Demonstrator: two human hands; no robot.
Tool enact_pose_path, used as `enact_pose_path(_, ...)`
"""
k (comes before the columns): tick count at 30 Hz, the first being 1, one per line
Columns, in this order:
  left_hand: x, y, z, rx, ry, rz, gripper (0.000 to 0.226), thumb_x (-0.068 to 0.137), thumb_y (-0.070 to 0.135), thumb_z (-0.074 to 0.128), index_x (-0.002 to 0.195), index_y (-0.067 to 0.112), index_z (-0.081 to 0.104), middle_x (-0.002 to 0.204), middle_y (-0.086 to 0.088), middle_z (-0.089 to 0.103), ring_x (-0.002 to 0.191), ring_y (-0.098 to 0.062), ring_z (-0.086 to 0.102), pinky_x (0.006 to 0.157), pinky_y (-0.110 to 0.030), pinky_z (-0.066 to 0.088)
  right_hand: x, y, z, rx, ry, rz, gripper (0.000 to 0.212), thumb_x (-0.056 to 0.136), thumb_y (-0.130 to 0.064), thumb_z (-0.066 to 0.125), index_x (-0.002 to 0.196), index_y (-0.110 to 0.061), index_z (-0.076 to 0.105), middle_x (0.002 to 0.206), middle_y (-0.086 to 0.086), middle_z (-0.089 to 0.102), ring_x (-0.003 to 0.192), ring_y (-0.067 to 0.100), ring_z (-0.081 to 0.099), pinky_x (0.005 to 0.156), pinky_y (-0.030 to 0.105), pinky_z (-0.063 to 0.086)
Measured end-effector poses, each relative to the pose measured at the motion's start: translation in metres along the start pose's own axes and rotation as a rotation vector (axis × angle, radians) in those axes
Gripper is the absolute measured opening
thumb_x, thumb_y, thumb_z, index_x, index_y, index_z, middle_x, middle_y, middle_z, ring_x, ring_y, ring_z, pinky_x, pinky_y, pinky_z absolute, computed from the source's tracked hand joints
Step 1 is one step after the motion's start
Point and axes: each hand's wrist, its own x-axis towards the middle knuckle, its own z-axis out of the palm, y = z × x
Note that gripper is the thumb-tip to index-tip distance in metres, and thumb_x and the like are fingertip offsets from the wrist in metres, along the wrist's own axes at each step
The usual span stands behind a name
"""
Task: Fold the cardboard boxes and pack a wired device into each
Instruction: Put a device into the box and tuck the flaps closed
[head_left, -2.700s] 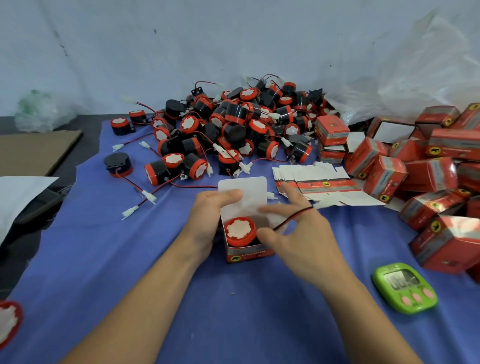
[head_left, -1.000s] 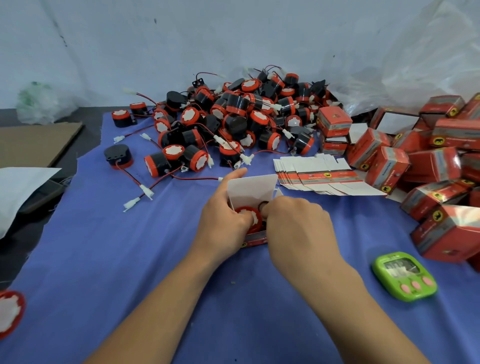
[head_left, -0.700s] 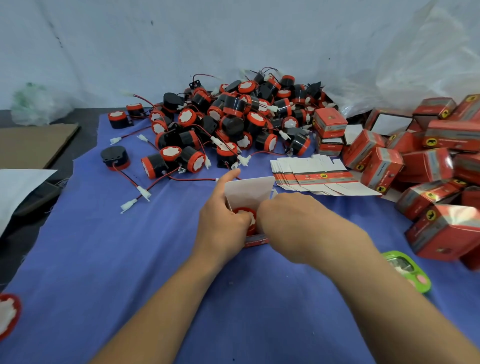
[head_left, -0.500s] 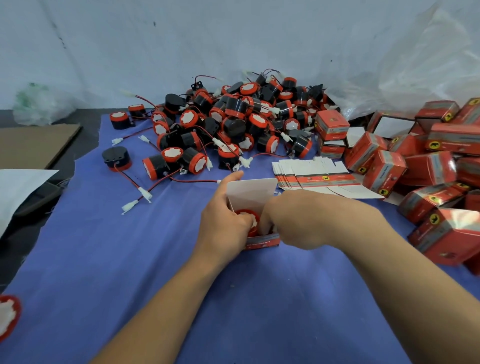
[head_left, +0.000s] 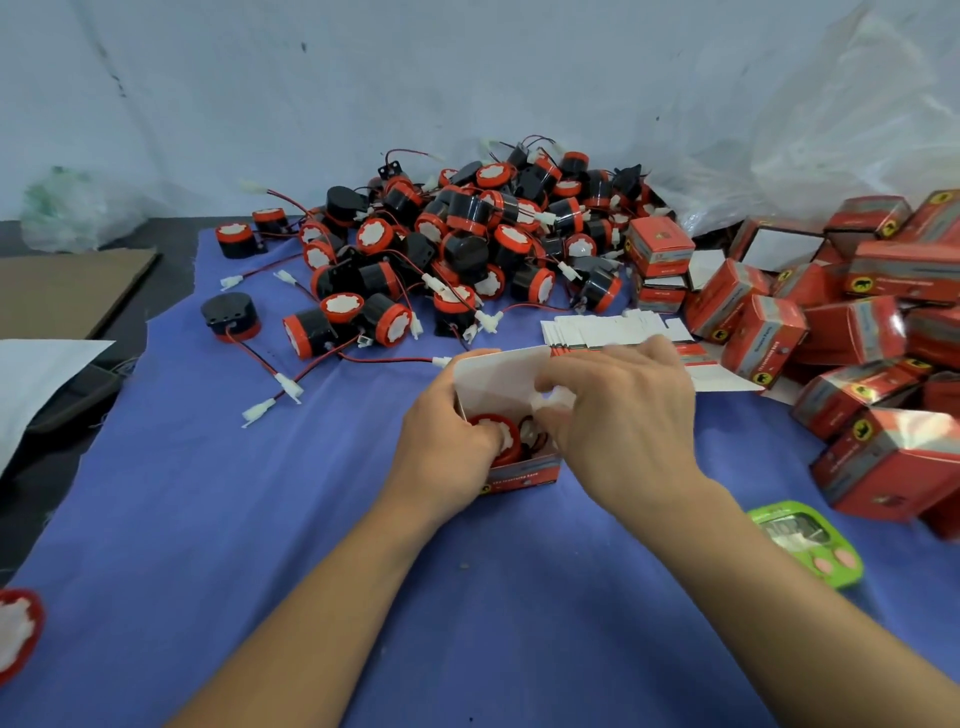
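Box (head_left: 524, 470) sits between both hands, device (head_left: 503, 435) inside under left thumb. Left hand (head_left: 447, 441) grips box wall; right hand (head_left: 623, 415) pinches side flap (head_left: 558, 400). Closing step, I judge; next, lid (head_left: 498, 371) beyond fingers needs tucking down.

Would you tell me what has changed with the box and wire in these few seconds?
The red wire, earlier looped over the right hand, now lies tucked inside the box beside the device. The right hand has moved onto a side flap. The left hand still holds the box; the lid stays up.
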Motion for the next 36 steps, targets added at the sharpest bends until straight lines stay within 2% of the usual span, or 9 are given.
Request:
enact_pose_path(6,-0.003,0.001,0.001,-0.031,0.001,0.004,0.065,0.07,0.01,0.062,0.11,0.06,0.059,0.101,0.027,0.071,0.092,0.002,0.067,0.069,-0.017,0.056,-0.011,-0.007,0.011,-0.031,-0.136,0.17,0.008,0.082,-0.017,0.079,0.077,-0.021,0.084,0.144,0.007,0.063,0.12,0.039,0.053,0.093,0.046,0.039)
enact_pose_path(11,-0.004,0.003,0.002,-0.055,-0.001,-0.017,0.066,0.062,0.015,0.06,0.113,0.057,0.06,0.101,0.023,0.072,0.092,-0.001,0.067,0.071,-0.022,0.058,-0.016,-0.007,0.008,-0.089,-0.153,0.091,0.014,0.081,-0.016,0.075,0.069,-0.021,0.081,0.156,0.01,0.05,0.145,0.043,0.039,0.101,0.049,0.039)
enact_pose_path(17,-0.005,0.003,0.001,-0.049,-0.017,0.003,0.072,0.063,0.013,0.058,0.126,0.048,0.06,0.106,0.014,0.073,0.092,-0.007,0.069,0.071,-0.025,0.059,-0.014,-0.005,0.012,-0.125,-0.361,0.037,0.019,0.096,-0.032,0.062,0.092,-0.034,0.081,0.173,0.006,0.009,0.159,0.033,-0.007,0.125,0.041,0.0)
enact_pose_path(20,-0.005,0.004,-0.002,-0.041,-0.044,-0.003,0.073,0.065,0.014,0.059,0.13,0.048,0.06,0.107,0.01,0.074,0.093,-0.012,0.07,0.075,-0.031,0.061,-0.004,-0.007,0.013,-0.123,-0.475,0.225,0.022,0.097,-0.036,0.059,0.111,-0.037,0.076,0.171,-0.001,0.023,0.159,0.027,0.008,0.119,0.041,0.017)
enact_pose_path(23,-0.004,0.003,-0.004,-0.022,-0.08,-0.003,0.071,0.068,0.014,0.06,0.127,0.053,0.061,0.109,0.01,0.075,0.096,-0.012,0.071,0.081,-0.035,0.062,0.004,-0.02,0.016,-0.12,-0.413,0.387,0.008,0.085,-0.021,0.061,0.092,-0.025,0.063,0.114,-0.001,0.069,0.116,0.027,0.058,0.083,0.034,0.035)
enact_pose_path(27,-0.004,0.003,-0.006,-0.026,-0.083,-0.005,0.07,0.068,0.014,0.06,0.126,0.052,0.062,0.11,0.013,0.075,0.101,-0.008,0.071,0.086,-0.034,0.062,0.004,-0.027,0.019,-0.074,-0.373,0.544,0.01,0.081,-0.015,0.062,0.088,-0.023,0.064,0.067,-0.006,0.043,0.07,0.026,0.046,0.05,0.024,0.023)
enact_pose_path(30,-0.003,0.003,-0.005,-0.042,-0.077,-0.003,0.073,0.067,0.013,0.06,0.132,0.045,0.061,0.115,0.01,0.074,0.104,-0.012,0.071,0.087,-0.039,0.062,-0.002,-0.014,0.02,0.08,-0.438,0.439,0.013,0.087,-0.021,0.062,0.093,-0.023,0.074,0.07,-0.006,0.056,0.073,0.027,0.054,0.05,0.029,0.035)
enact_pose_path(33,-0.003,0.001,-0.003,-0.05,-0.064,0.006,0.073,0.066,0.014,0.061,0.133,0.043,0.06,0.112,0.009,0.075,0.099,-0.012,0.071,0.084,-0.042,0.062,-0.008,0.003,0.009,0.597,-0.54,0.435,0.03,0.09,-0.01,0.058,0.09,-0.03,0.08,0.084,-0.007,0.075,0.087,0.02,0.068,0.077,0.037,0.057)
enact_pose_path(36,-0.002,-0.001,-0.003,-0.04,-0.057,-0.01,0.069,0.068,0.016,0.063,0.128,0.048,0.061,0.108,0.013,0.074,0.098,-0.009,0.071,0.084,-0.041,0.062,-0.009,0.011,0.005,1.08,-0.372,0.571,0.035,0.091,0.004,0.052,0.084,-0.019,0.077,0.096,-0.003,0.078,0.094,0.02,0.07,0.083,0.038,0.058)
